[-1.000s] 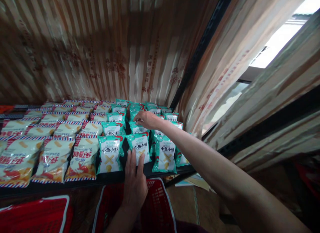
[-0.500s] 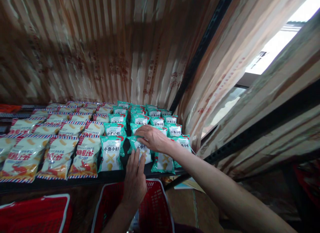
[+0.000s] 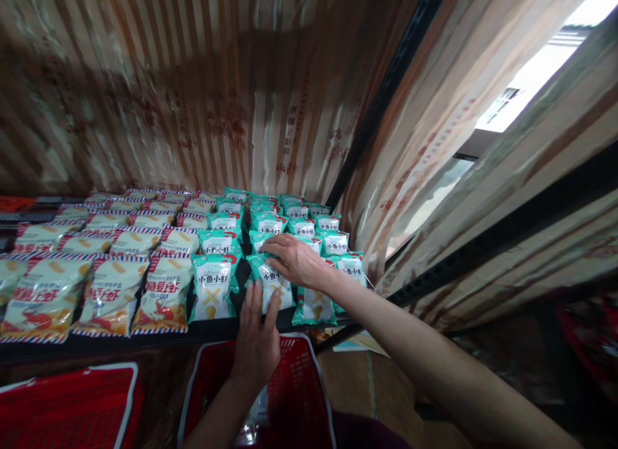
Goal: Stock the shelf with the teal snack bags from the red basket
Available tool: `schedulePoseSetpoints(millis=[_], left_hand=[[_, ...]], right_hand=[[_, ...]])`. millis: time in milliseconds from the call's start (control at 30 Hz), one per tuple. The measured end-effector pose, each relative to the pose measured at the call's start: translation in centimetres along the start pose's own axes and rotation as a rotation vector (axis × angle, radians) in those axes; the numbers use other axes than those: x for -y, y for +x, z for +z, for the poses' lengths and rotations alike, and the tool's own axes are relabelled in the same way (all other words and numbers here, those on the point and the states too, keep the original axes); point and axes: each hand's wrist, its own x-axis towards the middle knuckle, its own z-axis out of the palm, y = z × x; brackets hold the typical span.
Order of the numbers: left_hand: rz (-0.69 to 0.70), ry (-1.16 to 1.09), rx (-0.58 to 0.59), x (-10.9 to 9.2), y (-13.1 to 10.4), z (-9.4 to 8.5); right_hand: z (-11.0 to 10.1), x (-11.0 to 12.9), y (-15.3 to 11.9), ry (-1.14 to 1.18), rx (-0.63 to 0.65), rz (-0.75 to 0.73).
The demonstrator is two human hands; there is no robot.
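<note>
A teal and white snack bag (image 3: 277, 292) with yellow pieces printed on it stands at the shelf's front edge. My right hand (image 3: 302, 262) rests over its top from the right, fingers stretched leftward and slightly apart, covering part of the print. Low on its left side, my left hand (image 3: 257, 346) touches it with fingers extended upward, thumb apart. Left of it stands a matching snack bag (image 3: 212, 289), separated by a dark gap. On the right, another teal bag (image 3: 313, 304) is partly covered by my right hand and forearm. Further rows of teal bags continue behind.
Red-and-blue-edged snack bags (image 3: 109, 291) fill the dark shelf (image 3: 120, 339) on the left. A red basket (image 3: 302, 378) sits below my left hand, another red basket (image 3: 72, 410) farther left. A black metal post (image 3: 381, 108) rises behind, before striped sheeting (image 3: 217, 82).
The snack bag between my hands has straightened and stands more upright. My left hand has moved slightly down and left, off the bag's front. My right hand stays over its top.
</note>
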Motion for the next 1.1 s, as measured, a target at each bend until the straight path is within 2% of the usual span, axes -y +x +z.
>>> schedulePoseSetpoints(millis=[133,200,267,333,400,500,633,800,1100], left_hand=[[-0.012,-0.007,0.029,0.3,-0.2,-0.5],[-0.012,-0.011,0.034,0.3,-0.2,-0.8],[-0.009,-0.015,0.037,0.3,-0.3,-1.0],[-0.004,-0.014,0.041,0.3,-0.4,-1.1],[0.006,-0.005,0.046,0.4,-0.5,-1.0],[0.027,0.012,0.031,0.5,-0.7,-0.6],[0.044,0.012,0.024,0.8,-1.0,-0.1],[0.029,0.019,-0.011,0.7,-1.0,0.0],[-0.002,0.018,-0.026,0.1,-0.6,0.1]], right_hand=[[-0.8,0.9,-0.8,0.013,-0.119,0.064],[-1.4,1.8,-2.0,0.006,-0.252,0.152],[-1.5,2.9,-3.9,-0.026,-0.441,0.276],[-0.8,4.0,-6.4,-0.093,-0.634,0.382],[0.8,4.8,-8.9,-0.173,-0.717,0.432],[4.1,5.7,-12.1,-0.228,-0.728,0.520],[7.2,6.3,-13.8,-0.168,-0.609,0.587],[8.1,6.4,-13.8,-0.105,-0.537,0.584],[9.1,5.7,-13.6,-0.105,-0.648,0.583]])
